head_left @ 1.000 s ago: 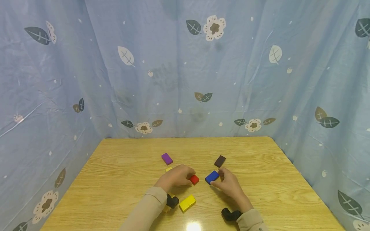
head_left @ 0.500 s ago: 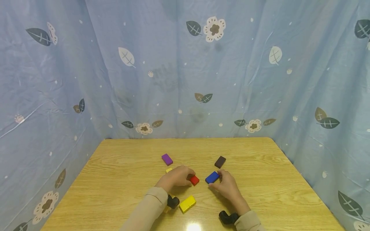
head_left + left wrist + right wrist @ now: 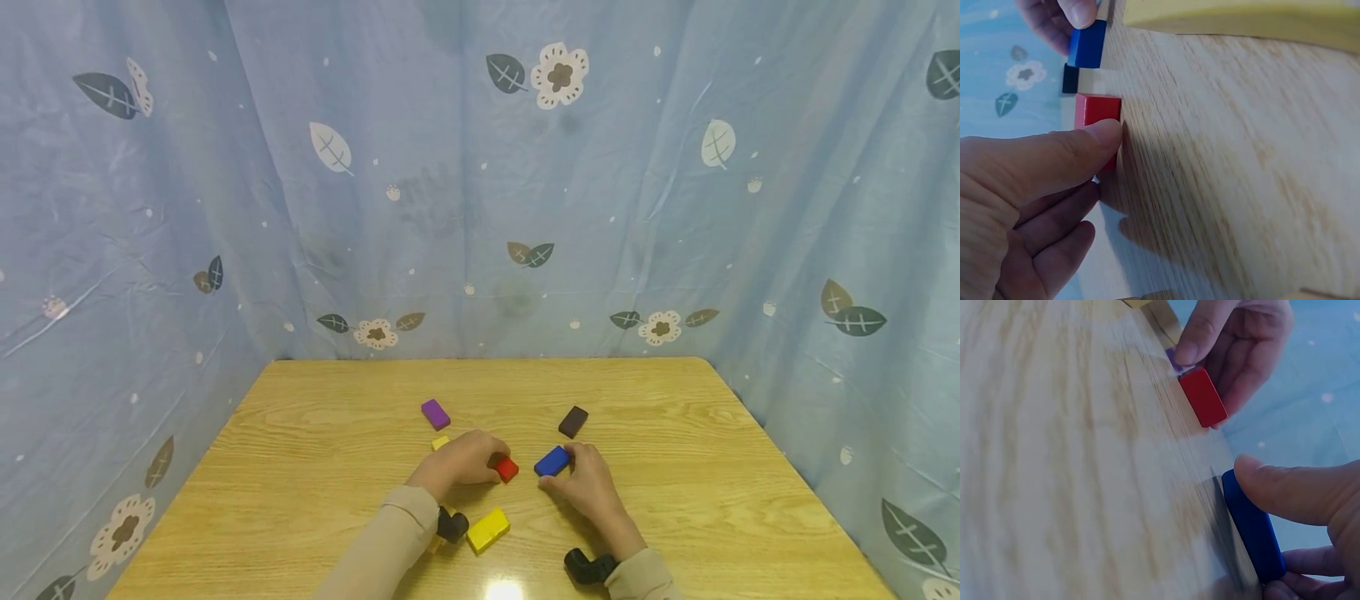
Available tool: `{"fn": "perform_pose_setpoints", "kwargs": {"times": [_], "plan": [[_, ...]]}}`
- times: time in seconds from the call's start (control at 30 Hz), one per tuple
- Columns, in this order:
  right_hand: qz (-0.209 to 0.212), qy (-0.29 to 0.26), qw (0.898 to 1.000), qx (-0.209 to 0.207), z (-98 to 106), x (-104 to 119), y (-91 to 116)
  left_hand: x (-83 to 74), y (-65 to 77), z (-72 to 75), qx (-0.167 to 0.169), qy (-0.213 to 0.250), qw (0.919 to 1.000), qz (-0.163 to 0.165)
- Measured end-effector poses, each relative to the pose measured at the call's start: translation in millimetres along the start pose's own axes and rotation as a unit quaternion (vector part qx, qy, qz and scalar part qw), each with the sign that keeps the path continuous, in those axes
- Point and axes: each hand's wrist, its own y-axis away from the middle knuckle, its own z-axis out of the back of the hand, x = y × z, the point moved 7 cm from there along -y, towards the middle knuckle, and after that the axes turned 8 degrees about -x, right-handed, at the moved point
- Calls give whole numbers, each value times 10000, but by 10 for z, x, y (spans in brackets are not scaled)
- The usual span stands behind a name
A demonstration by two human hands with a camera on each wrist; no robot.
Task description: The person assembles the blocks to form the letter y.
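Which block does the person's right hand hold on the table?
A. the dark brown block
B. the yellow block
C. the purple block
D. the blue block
D: the right hand has its thumb and fingers pinched on the blue block, while the left hand holds the red block.

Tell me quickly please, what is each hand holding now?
Left hand: pinches the red block.
Right hand: pinches the blue block.
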Motion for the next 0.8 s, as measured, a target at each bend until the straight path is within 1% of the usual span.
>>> {"fn": "perform_pose_setpoints", "kwargs": {"times": [0.23,0.37,0.6,0.8], "plan": [[-13,-4,10000,0,-10,27,8,16,-9,-38,-4,-23,10000,75],[5,-58,10000,-28,-7,35,2,17,-15,-39,-6,-26,10000,52],[-126,-169,9997,-110,1,15,-22,25,-26,-33,-31,-14,10000,41],[-26,-186,9995,-236,12,11,-52,13,-25,-25,-40,-21,10000,27]]}}
